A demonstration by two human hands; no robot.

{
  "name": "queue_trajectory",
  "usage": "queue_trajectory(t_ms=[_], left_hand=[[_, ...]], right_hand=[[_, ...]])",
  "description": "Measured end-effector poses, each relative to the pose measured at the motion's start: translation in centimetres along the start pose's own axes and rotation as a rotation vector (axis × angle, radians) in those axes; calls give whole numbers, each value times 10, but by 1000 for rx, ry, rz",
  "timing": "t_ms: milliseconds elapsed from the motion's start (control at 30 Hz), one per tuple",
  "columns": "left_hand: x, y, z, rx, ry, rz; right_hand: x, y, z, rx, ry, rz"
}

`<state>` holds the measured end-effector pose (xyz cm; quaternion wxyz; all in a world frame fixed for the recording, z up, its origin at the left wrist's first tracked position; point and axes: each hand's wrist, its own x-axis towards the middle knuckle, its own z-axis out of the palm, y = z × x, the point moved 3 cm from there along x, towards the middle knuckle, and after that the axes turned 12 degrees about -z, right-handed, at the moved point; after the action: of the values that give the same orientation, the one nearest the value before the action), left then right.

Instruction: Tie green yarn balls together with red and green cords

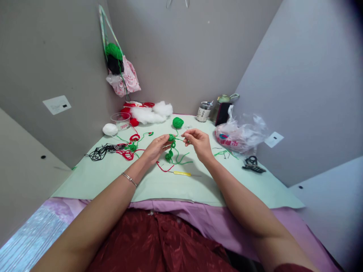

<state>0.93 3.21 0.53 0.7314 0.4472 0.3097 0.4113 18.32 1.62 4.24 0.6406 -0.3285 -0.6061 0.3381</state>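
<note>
Pinched in my left hand is a small green crocheted piece, with linked green parts and loose yarn tails dangling below. My right hand is close by on the right, thumb and fingers pressed together on something thin. It looks like a needle or a strand of green yarn; it is too small to make out. A green yarn ball lies just behind the hands, its strand leading toward the piece. Below the hands, a crochet hook with a yellow handle rests on the pale green cover.
At left lie black yarn, red yarn, a white yarn ball and a clear plastic cup. White stuffing sits behind. To the right stand a pen holder, a plastic bag and a black hair claw.
</note>
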Motion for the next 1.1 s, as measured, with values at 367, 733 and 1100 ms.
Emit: queue_trajectory(t_ms=[367, 733, 1100], left_hand=[[-1, 1, 0, -18, 28, -5], [-5, 5, 4, -8, -22, -13], [-4, 10, 1, -87, -52, 12]], right_hand=[[-1, 5, 0, -93, -42, -9], [0, 10, 0, -177, -113, -26], [-2, 19, -1, -193, -217, 15]])
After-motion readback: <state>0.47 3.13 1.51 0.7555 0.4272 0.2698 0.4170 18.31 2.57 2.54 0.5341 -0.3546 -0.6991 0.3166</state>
